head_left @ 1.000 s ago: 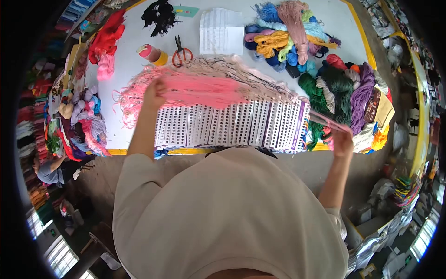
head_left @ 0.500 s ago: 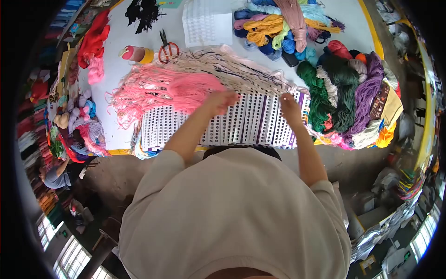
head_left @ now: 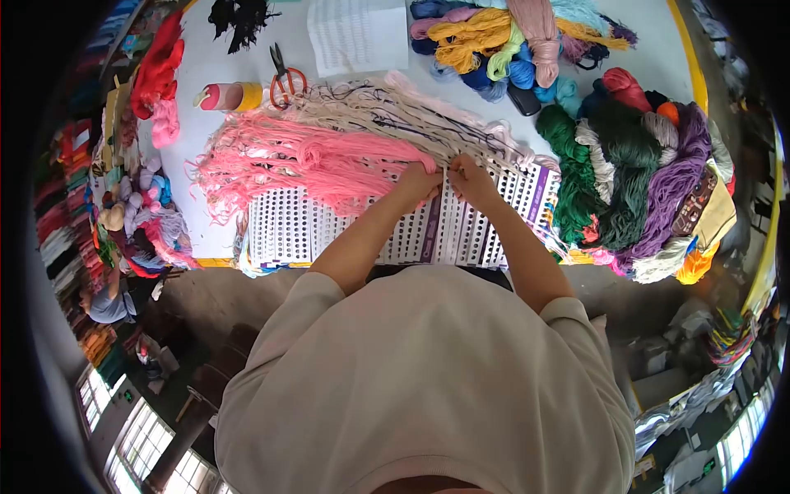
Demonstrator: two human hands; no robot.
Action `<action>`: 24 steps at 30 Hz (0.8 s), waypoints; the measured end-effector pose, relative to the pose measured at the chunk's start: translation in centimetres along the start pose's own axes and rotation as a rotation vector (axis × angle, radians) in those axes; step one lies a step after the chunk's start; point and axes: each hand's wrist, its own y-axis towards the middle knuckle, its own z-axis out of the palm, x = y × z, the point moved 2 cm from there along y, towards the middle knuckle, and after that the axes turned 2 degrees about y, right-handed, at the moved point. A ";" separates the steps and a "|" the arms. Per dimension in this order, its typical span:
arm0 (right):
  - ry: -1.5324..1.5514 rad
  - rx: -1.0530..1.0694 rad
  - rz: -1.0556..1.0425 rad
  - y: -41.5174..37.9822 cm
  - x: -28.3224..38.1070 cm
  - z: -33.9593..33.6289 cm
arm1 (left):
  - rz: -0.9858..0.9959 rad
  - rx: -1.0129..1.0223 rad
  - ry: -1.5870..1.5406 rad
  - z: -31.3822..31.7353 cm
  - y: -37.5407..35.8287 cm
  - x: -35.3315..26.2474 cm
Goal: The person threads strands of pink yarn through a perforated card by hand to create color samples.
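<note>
My left hand [head_left: 418, 184] is closed on the right end of a bundle of pink yarn [head_left: 354, 156]. Close beside it, my right hand [head_left: 471, 181] has its fingers pinched together at the upper edge of the white punched cards [head_left: 378, 236]; whatever lies between them is too small to make out. These cards carry rows of round holes, and a few have purple strips. Cream yarn strands [head_left: 370, 107] with dark threads spread behind the cards, partly under the pink yarn.
Red-handled scissors [head_left: 287, 86], a cone of thread [head_left: 230, 96] and a printed sheet [head_left: 358, 37] lie toward the back. Colourful yarn skeins [head_left: 494, 45] sit at the back right, with green and purple skeins [head_left: 613, 156] along the right side. Red yarn [head_left: 159, 70] hangs at the left.
My right hand has moved left from the right-hand cards to beside my left hand. My left hand has shifted slightly right, and the pink yarn reaches farther right.
</note>
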 end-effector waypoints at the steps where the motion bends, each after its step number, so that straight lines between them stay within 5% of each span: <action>1: 0.016 0.005 -0.012 0.2 -0.3 0.1 | 0.040 -0.110 0.246 -0.1 -0.3 -0.6; 3: 0.017 0.015 -0.001 0.4 -0.6 -0.1 | 0.074 -0.223 0.496 -1.1 -0.5 -0.5; 5: 0.025 0.017 0.013 0.9 -1.0 0.0 | 0.056 -0.210 -0.085 -2.6 -0.7 -0.2; 8: 0.020 0.016 0.032 1.0 -1.3 0.1 | -0.113 0.005 -0.433 -1.7 -1.9 -0.2; 10: 0.046 0.056 0.098 0.5 -0.6 -0.1 | -0.053 0.189 -0.510 -1.4 -1.9 0.1; 11: 0.047 0.052 0.100 0.4 -0.5 -0.1 | -0.103 0.197 -0.410 -0.8 -2.3 -0.8; 13: 0.552 0.122 -0.061 0.0 -0.1 0.1 | -0.152 0.206 -0.315 0.1 -1.6 -0.6; 14: 0.548 0.126 -0.058 -0.1 -0.1 -0.1 | -0.079 0.168 0.019 0.5 -0.8 -0.3; 17: 0.358 0.113 0.005 0.1 -0.1 -0.5 | 0.062 -0.018 0.742 -0.4 0.0 -0.6; 19: -0.206 0.039 -0.034 0.2 0.1 -0.4 | 0.235 -0.234 1.016 -3.8 1.1 0.7; 20: -0.202 0.037 -0.033 0.3 -0.1 -0.3 | 0.338 -0.302 0.895 -7.5 1.9 2.8; 21: -0.252 -0.011 -0.065 0.4 -0.4 -0.1 | 0.031 -0.163 0.484 -9.2 -1.4 -0.5; 22: -0.302 -0.056 -0.099 0.5 -0.5 0.1 | -0.147 -0.351 0.068 -9.3 -4.8 -4.3; 24: -0.283 -0.039 -0.062 0.3 -0.3 0.1 | 0.132 -0.149 -0.365 -16.9 -7.0 -5.9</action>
